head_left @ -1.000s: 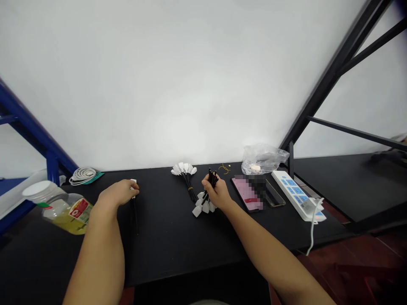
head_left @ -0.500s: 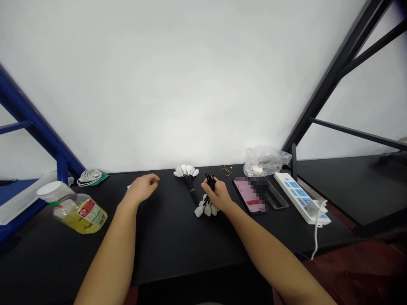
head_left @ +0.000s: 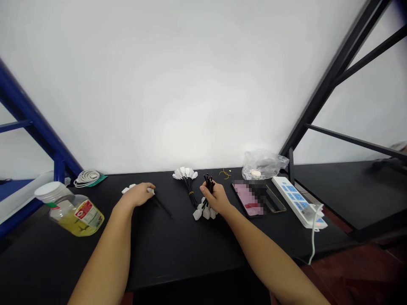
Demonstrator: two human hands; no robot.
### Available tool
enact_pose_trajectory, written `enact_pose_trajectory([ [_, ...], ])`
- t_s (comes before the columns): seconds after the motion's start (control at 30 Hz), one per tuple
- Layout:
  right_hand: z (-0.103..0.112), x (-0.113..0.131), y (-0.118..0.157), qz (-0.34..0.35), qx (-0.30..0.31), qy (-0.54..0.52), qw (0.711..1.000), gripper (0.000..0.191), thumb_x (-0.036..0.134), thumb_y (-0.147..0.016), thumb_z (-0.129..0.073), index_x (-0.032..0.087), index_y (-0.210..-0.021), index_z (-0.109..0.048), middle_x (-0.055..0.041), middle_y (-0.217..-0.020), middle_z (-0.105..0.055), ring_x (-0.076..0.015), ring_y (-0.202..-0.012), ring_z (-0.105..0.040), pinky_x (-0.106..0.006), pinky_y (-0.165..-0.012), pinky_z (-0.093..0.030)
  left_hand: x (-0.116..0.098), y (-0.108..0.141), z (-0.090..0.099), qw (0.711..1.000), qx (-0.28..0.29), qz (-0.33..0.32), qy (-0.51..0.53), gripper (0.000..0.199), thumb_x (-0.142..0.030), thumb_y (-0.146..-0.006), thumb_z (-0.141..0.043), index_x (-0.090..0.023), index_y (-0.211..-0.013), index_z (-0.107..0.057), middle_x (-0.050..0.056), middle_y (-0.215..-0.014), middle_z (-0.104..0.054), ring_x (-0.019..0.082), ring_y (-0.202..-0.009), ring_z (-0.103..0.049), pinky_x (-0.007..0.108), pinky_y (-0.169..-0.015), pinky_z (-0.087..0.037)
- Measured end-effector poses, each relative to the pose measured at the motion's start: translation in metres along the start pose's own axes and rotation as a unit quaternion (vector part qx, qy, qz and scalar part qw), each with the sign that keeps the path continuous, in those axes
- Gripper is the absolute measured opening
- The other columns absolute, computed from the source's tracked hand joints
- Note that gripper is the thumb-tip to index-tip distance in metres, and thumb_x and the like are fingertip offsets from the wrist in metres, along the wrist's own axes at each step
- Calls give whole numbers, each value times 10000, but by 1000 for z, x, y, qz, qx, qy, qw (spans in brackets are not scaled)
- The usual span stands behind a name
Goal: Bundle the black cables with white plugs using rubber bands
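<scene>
My right hand (head_left: pixel 216 197) is closed around a bunch of short black cables (head_left: pixel 208 182), whose white flat ends (head_left: pixel 206 212) hang below the fist. Over the left part of the table, my left hand (head_left: pixel 138 195) pinches a single black cable (head_left: pixel 163 206) near its white end; the dark end points toward the table's middle. Some white ends (head_left: pixel 127 189) poke out behind that hand, their cables hidden. Between the hands lies another bundle of black cables (head_left: pixel 189 184), tied with a yellow twist tie (head_left: pixel 191 193), white ends fanned toward the wall.
A plastic jar of yellow contents (head_left: pixel 78 215) and a coiled white cable (head_left: pixel 86 178) are at left. On the right are a phone (head_left: pixel 246 197), a second dark phone-like item (head_left: pixel 276 199), a clear plastic bag (head_left: pixel 265 162), yellow ties (head_left: pixel 225 173) and a power strip (head_left: pixel 297 201).
My left hand has come down slightly to the left, and a black cable now shows at its fingers. My right hand still grips its bunch in nearly the same place.
</scene>
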State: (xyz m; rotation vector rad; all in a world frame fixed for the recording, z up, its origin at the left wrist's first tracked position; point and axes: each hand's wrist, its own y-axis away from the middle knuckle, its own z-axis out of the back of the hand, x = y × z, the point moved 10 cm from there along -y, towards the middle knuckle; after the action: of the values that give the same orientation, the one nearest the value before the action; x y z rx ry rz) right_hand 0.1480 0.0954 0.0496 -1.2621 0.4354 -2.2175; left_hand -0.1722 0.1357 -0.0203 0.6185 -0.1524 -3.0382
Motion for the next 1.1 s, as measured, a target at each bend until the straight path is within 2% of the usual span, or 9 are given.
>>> enact_pose_trajectory([
  [0.07, 0, -1, 0, -2, -2, 0, 1000, 265, 427, -970, -514, 210, -837, -588, -3, -698, -591, -157, -637, -555, -273, -637, -420, -7, 0, -7, 1000, 21, -7, -8, 407, -258, -708, -599, -254, -1092, -733, 41, -995, -769, 238, -918, -712, 279, -752, -491],
  [0.2, 0, -1, -1, -6, 0, 1, 1000, 265, 423, -966, -514, 206, -832, -587, 2, -680, -582, -154, -623, -542, -273, -629, -416, -23, 0, -19, 998, 46, -42, -25, 340, -195, -718, -591, -265, -1002, -764, 34, -949, -748, 232, -902, -693, 278, -735, -470],
  [0.33, 0, 2, -2, -7, 6, 0, 1000, 273, 421, -970, -501, 209, -815, -572, 7, -664, -556, -156, -618, -537, -275, -621, -407, -39, 2, -17, 996, 21, -56, -61, 250, -187, -746, -603, -264, -918, -768, 60, -976, -710, 248, -905, -672, 305, -750, -466],
  [0.43, 0, 2, -2, -7, 2, 4, 1000, 271, 425, -970, -503, 214, -819, -578, 6, -667, -561, -159, -623, -543, -276, -620, -411, -59, 6, -16, 993, -2, -93, -70, 162, -219, -786, -605, -251, -821, -760, 84, -1019, -656, 256, -947, -647, 320, -806, -470],
  [0.57, 0, 1, -1, -6, 3, 7, 1000, 269, 428, -965, -514, 211, -826, -590, 8, -677, -574, -156, -630, -557, -272, -633, -424, -79, 12, -20, 989, -1, -132, -69, 118, -224, -781, -642, -244, -834, -746, 85, -1052, -609, 266, -1002, -612, 334, -877, -464],
  [0.77, -1, 0, -1, -8, 6, 5, 1000, 268, 433, -960, -531, 208, -829, -598, 9, -675, -576, -150, -618, -549, -265, -619, -413, -88, 16, -20, 987, 9, -154, -43, 131, -186, -838, -564, -235, -857, -683, 59, -1006, -626, 227, -941, -615, 321, -849, -442],
  [0.87, -2, -1, 0, -7, 11, 0, 1000, 269, 438, -960, -535, 208, -835, -598, 13, -674, -563, -147, -613, -539, -262, -615, -402, -86, 15, -28, 988, 43, -145, -32, 136, -226, -801, -638, -245, -926, -687, 47, -1008, -649, 224, -926, -632, 301, -809, -436],
  [0.97, -4, -2, 0, -10, 17, -3, 1000, 269, 445, -959, -538, 209, -842, -594, 16, -673, -558, -144, -611, -529, -260, -614, -394, -86, 15, -37, 986, 65, -144, -47, 70, -217, -807, -613, -226, -838, -675, 55, -974, -639, 219, -877, -631, 298, -767, -430],
  [1.1, -4, -1, 0, -11, 17, -9, 1000, 264, 442, -958, -543, 209, -844, -592, 17, -677, -558, -144, -615, -531, -260, -618, -395, -92, 20, -26, 984, 43, -171, -4, 59, -215, -842, -549, -217, -813, -601, 33, -888, -626, 191, -793, -601, 289, -724, -415],
])
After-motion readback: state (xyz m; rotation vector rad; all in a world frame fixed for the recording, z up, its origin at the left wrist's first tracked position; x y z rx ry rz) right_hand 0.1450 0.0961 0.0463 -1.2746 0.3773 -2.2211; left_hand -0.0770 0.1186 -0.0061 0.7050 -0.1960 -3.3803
